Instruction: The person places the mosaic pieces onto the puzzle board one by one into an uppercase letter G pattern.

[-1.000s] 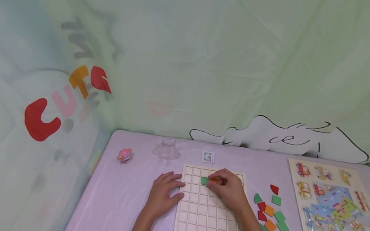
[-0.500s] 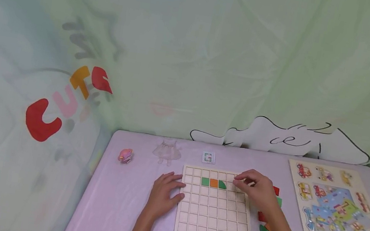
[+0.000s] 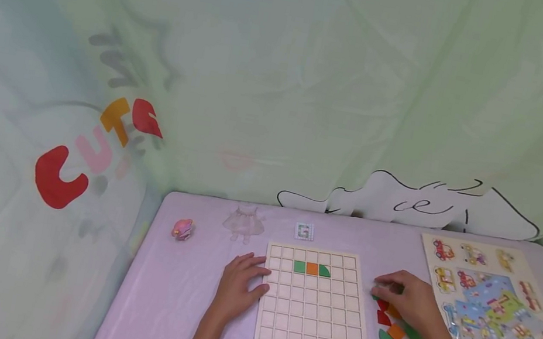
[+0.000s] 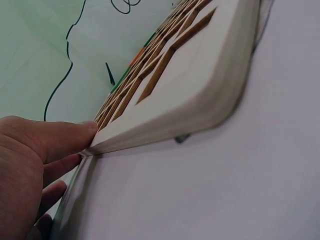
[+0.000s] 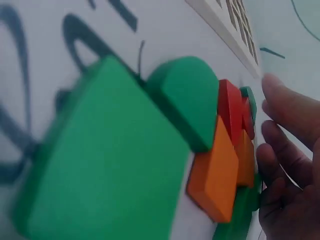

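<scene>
**Operator:** Head feed. Grid board (image 3: 314,311) flat on the table (image 3: 159,306). Pile of loose tiles (image 3: 396,333) just right of it. Three more sit side by side in one grid row: green square (image 3: 300,267), orange square (image 3: 312,269), green quarter-round (image 3: 324,271).

**Spotter:** I need the hands.

**Operator:** Left hand (image 3: 240,283) touches the board's left edge, fingers extended, relaxed. Right hand (image 3: 411,298) is over the far end of the pile, fingers loosely bent, gap between the digits. I see nothing gripped. Whether it touches the small green piece (image 5: 252,102) nearby, I cannot tell.

**Spotter:** How do I expect the tiles to handle?

**Operator:** Light and stiff, I judge; hard to break. Painted faces look smooth, perhaps slippery. Right wrist view shows thick sides on the orange tile (image 5: 220,180): I favour a pinch across two opposite sides. The rounded green tile (image 5: 192,100) may twist on its curve. Crowded ones: start from a free edge.

**Spotter:** Board?

**Operator:** Rigid, probably light enough to skid. I steady it at the rim.
</scene>
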The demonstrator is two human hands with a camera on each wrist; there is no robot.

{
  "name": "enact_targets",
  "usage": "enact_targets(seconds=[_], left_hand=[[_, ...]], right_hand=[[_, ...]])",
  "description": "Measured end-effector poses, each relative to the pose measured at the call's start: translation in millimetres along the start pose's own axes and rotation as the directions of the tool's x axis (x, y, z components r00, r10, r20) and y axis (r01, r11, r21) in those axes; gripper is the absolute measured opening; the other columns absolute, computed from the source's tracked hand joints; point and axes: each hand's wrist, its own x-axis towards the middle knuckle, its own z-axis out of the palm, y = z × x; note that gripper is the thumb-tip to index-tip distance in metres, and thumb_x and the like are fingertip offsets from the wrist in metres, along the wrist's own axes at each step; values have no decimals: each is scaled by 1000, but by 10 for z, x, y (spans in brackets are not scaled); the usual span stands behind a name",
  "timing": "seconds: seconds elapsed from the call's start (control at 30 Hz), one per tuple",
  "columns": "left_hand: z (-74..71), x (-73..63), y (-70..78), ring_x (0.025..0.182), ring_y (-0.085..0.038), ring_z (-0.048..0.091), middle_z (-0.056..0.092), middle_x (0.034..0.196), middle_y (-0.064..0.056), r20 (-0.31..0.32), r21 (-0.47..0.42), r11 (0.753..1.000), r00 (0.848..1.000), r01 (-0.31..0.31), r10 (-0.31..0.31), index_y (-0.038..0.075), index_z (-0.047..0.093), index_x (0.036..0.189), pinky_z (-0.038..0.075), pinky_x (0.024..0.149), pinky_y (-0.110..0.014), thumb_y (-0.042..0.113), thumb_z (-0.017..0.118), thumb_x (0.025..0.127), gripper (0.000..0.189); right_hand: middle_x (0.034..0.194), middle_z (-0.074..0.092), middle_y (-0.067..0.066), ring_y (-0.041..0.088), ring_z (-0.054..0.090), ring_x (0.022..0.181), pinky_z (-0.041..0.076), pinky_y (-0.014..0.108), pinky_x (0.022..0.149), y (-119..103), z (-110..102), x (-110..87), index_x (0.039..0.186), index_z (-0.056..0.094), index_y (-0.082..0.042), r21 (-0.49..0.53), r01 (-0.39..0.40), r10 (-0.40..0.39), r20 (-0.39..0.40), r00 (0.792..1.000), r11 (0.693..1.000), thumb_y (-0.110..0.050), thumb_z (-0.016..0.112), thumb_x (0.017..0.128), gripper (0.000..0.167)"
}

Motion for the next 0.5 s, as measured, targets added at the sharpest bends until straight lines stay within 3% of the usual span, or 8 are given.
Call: enact_targets(seconds=[0.13, 0.5], left_hand=[[-16, 2, 15, 138, -29, 52, 68, 136, 0, 12, -15, 1000, 1000, 14, -14, 20, 77, 110, 39, 112, -58, 21, 79, 84, 25], [-44, 9, 33, 139, -29, 52, 68, 136, 0, 19, -34, 999, 1000, 25, -24, 19, 77, 110, 38, 113, -58, 21, 79, 84, 25]], right_hand=[[109, 70, 6, 23, 58, 96, 48, 32, 79, 57, 22, -2, 113, 77, -15, -20, 9, -9, 19, 1000, 1000, -41, 80, 85, 38], [108, 69, 6, 23, 57, 95, 49, 31, 77, 121, 55, 27, 108, 76, -16, -5, 12, -12, 21, 1000, 1000, -38, 82, 84, 34]])
